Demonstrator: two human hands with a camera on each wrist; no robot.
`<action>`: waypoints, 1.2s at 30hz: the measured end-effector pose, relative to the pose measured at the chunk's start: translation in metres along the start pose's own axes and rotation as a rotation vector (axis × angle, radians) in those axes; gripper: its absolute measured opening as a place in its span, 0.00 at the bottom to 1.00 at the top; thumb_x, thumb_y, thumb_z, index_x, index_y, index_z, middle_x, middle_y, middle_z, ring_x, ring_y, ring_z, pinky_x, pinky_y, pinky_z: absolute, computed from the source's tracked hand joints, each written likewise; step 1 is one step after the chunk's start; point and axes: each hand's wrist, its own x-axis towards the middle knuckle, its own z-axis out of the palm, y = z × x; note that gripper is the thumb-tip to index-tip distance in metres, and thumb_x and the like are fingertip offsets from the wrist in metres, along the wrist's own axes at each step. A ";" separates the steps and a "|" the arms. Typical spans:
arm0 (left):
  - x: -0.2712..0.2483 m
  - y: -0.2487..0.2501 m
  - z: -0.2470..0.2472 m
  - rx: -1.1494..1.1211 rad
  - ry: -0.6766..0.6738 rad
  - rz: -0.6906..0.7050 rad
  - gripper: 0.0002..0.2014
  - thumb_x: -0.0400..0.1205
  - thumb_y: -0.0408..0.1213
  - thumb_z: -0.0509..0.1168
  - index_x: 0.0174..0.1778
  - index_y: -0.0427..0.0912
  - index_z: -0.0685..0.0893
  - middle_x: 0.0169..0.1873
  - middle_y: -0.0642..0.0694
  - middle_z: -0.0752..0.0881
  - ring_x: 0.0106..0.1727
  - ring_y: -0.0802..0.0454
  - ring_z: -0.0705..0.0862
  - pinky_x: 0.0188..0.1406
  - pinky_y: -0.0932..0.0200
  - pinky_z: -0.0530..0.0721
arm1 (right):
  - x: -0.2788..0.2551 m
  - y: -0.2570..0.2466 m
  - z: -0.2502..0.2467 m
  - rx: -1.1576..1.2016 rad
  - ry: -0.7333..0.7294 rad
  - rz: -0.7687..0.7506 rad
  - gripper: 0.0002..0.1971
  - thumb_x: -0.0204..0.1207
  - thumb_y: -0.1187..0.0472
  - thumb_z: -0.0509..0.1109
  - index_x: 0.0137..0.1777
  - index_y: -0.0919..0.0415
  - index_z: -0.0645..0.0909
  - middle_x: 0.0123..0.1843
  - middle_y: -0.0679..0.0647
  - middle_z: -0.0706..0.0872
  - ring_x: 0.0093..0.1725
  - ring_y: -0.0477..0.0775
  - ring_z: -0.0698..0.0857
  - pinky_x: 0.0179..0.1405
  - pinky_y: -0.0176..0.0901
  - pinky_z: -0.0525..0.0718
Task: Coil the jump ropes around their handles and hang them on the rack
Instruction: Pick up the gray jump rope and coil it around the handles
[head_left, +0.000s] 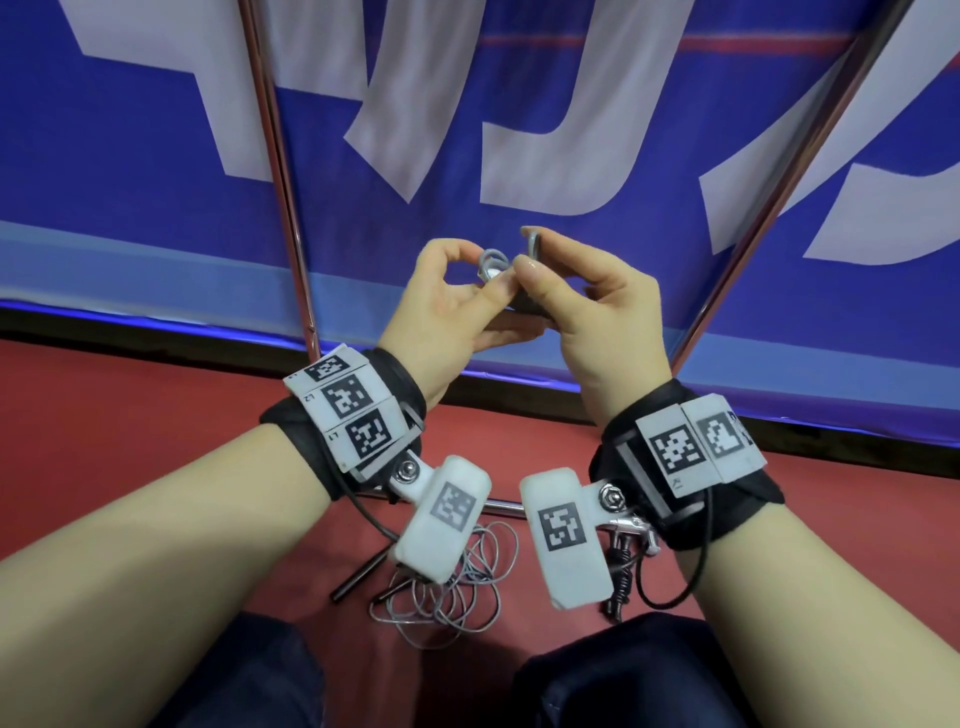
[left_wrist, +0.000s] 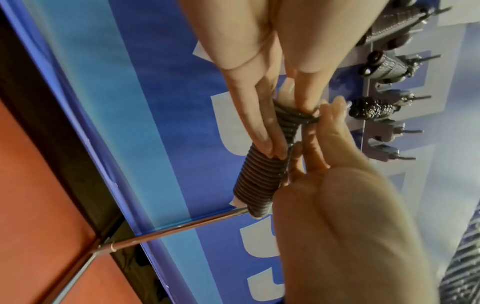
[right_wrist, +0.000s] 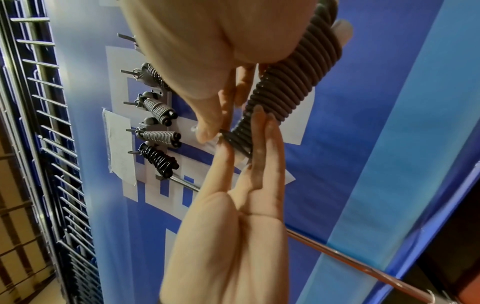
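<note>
Both hands meet at frame centre: left hand (head_left: 447, 306) and right hand (head_left: 587, 306) pinch the grey coiled jump rope (left_wrist: 262, 174), fingers curled round its wraps. Rope end looks, maybe, tucked at the top. Risk: a loosened pinch lets the wraps spring undone. Rack (right_wrist: 153, 123) upper left holds finished coils.

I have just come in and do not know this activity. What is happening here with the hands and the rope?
A person holds a grey jump rope, already coiled tightly around its handles, between both hands. The left hand and right hand both pinch its top end, apparently securing the last turn. Several coiled ropes already hang on the rack on the blue wall. Another rope lies tangled on the red floor.
</note>
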 end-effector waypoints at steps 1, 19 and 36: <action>0.000 0.000 0.000 -0.003 -0.012 0.002 0.11 0.84 0.30 0.62 0.57 0.39 0.66 0.44 0.31 0.88 0.46 0.38 0.90 0.46 0.51 0.88 | 0.001 0.000 -0.002 0.002 -0.009 0.006 0.11 0.75 0.71 0.74 0.55 0.59 0.86 0.47 0.55 0.90 0.51 0.59 0.90 0.51 0.46 0.89; 0.000 -0.001 -0.007 -0.165 -0.082 -0.159 0.01 0.85 0.28 0.59 0.47 0.35 0.74 0.36 0.41 0.89 0.45 0.43 0.90 0.49 0.49 0.88 | 0.003 0.015 -0.022 -0.911 -0.028 -0.733 0.07 0.74 0.68 0.71 0.45 0.58 0.90 0.37 0.51 0.88 0.40 0.62 0.80 0.40 0.58 0.71; 0.004 0.003 -0.018 0.003 -0.076 -0.125 0.04 0.81 0.26 0.64 0.42 0.33 0.76 0.36 0.41 0.90 0.43 0.43 0.90 0.48 0.50 0.89 | 0.000 0.011 -0.009 -1.276 -0.043 -0.787 0.10 0.60 0.77 0.71 0.30 0.61 0.83 0.24 0.51 0.76 0.38 0.55 0.67 0.38 0.43 0.44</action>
